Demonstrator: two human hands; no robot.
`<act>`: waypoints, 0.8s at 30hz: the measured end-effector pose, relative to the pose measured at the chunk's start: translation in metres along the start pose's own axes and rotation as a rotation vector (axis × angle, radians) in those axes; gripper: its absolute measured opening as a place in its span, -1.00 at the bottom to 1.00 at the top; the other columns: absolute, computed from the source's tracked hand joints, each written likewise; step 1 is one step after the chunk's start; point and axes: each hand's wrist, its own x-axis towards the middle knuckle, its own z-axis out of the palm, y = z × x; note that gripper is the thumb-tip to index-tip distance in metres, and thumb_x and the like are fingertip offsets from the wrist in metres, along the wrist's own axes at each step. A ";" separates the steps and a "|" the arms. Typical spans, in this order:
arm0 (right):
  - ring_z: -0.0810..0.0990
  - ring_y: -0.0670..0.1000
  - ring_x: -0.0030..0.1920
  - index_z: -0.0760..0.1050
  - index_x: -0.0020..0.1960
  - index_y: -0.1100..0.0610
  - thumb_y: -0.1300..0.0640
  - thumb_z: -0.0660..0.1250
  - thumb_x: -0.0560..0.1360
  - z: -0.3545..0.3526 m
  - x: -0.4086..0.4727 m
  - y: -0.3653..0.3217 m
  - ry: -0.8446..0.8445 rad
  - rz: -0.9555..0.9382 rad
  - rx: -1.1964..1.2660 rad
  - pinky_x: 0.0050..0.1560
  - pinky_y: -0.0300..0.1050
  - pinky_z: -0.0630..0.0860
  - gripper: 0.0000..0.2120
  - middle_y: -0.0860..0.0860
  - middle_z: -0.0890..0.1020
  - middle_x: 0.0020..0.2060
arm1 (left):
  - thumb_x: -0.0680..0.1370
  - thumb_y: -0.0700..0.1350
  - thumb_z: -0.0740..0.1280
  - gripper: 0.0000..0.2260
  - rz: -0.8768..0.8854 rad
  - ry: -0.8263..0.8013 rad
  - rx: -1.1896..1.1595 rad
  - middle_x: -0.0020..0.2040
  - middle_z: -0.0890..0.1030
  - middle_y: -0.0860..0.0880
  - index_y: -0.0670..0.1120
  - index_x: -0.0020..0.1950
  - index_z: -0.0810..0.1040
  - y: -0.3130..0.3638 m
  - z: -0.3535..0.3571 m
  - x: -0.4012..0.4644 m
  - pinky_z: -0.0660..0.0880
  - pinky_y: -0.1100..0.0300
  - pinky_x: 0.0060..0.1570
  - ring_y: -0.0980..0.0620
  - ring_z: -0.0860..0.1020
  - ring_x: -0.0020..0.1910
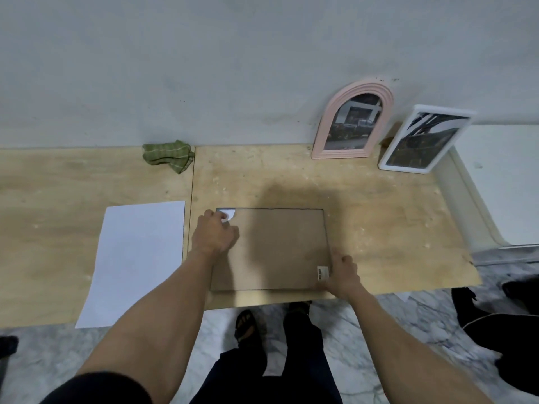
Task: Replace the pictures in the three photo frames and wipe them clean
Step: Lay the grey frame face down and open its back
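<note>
A large photo frame lies face down on the wooden table, its brown backing board [277, 246] facing up. My left hand [215, 233] rests on the board's far left corner, fingers curled at a white paper corner [229, 214] that shows there. My right hand [342, 272] grips the frame's near right corner beside a small label [323, 273]. A white sheet of paper [134, 260] lies to the left of the frame. A pink arched frame [353, 123] and a white rectangular frame [423, 138] lean against the wall at the back right, each holding a dark picture.
A crumpled green cloth [168, 155] sits at the back of the table [379, 205] by the wall. The table's front edge runs just under the frame. My feet and a marble floor [393, 322] lie below, with dark objects [501, 322] on the floor at right.
</note>
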 end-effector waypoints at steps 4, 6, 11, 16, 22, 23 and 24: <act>0.28 0.17 0.31 -0.17 0.55 0.11 -0.22 0.54 0.22 0.017 0.000 0.009 -0.006 -0.047 -0.159 0.25 0.04 0.30 0.21 0.11 0.25 0.31 | 0.50 0.09 0.34 -0.55 -0.017 -0.120 0.167 0.30 0.44 -0.12 -0.13 0.31 0.52 0.007 0.008 0.017 0.42 -0.01 0.24 -0.13 0.35 0.34; 0.31 0.15 0.30 -0.11 0.55 0.14 -0.21 0.50 0.27 0.023 0.001 0.014 0.077 -0.092 -0.164 0.24 0.03 0.32 0.13 0.10 0.30 0.31 | 0.47 0.11 0.35 -0.59 -0.037 -0.138 0.179 0.25 0.43 -0.12 -0.13 0.19 0.57 0.009 0.011 0.021 0.43 -0.01 0.23 -0.14 0.36 0.30; 0.33 0.11 0.28 0.07 0.50 0.14 -0.20 0.51 0.25 0.023 0.006 0.019 0.116 -0.118 -0.101 0.21 -0.02 0.32 0.02 0.08 0.36 0.27 | 0.49 0.17 0.32 -0.45 -0.112 -0.115 0.132 0.34 0.37 -0.15 -0.15 0.35 0.48 0.019 0.019 0.026 0.36 -0.05 0.30 -0.18 0.28 0.35; 0.31 0.10 0.30 0.09 0.51 0.12 -0.28 0.49 0.25 0.019 0.009 0.021 0.130 -0.166 -0.187 0.28 -0.04 0.31 0.03 0.06 0.37 0.27 | 0.49 0.36 0.16 -0.24 -0.304 -0.068 0.079 0.41 0.34 -0.17 -0.19 0.46 0.38 0.030 0.022 0.031 0.29 -0.11 0.33 -0.24 0.23 0.41; 0.31 0.09 0.30 0.07 0.52 0.12 -0.30 0.48 0.25 0.017 0.012 0.023 0.124 -0.185 -0.223 0.27 -0.05 0.30 0.05 0.06 0.37 0.27 | 0.52 0.41 0.06 -0.21 -0.403 -0.005 0.044 0.45 0.32 -0.14 -0.18 0.48 0.36 0.030 0.025 0.032 0.20 -0.12 0.38 -0.25 0.20 0.44; 0.31 0.09 0.30 0.07 0.52 0.12 -0.30 0.48 0.25 0.018 0.013 0.023 0.125 -0.183 -0.215 0.27 -0.05 0.31 0.05 0.06 0.38 0.27 | 0.53 0.41 0.05 -0.23 -0.420 0.003 0.026 0.45 0.34 -0.14 -0.17 0.46 0.38 0.029 0.025 0.032 0.20 -0.13 0.38 -0.25 0.20 0.45; 0.31 0.09 0.31 0.06 0.52 0.12 -0.29 0.48 0.25 0.018 0.013 0.024 0.131 -0.183 -0.205 0.27 -0.04 0.32 0.05 0.06 0.38 0.27 | 0.54 0.40 0.04 -0.26 -0.438 0.014 -0.009 0.44 0.37 -0.15 -0.15 0.45 0.42 0.029 0.025 0.031 0.20 -0.13 0.37 -0.24 0.21 0.44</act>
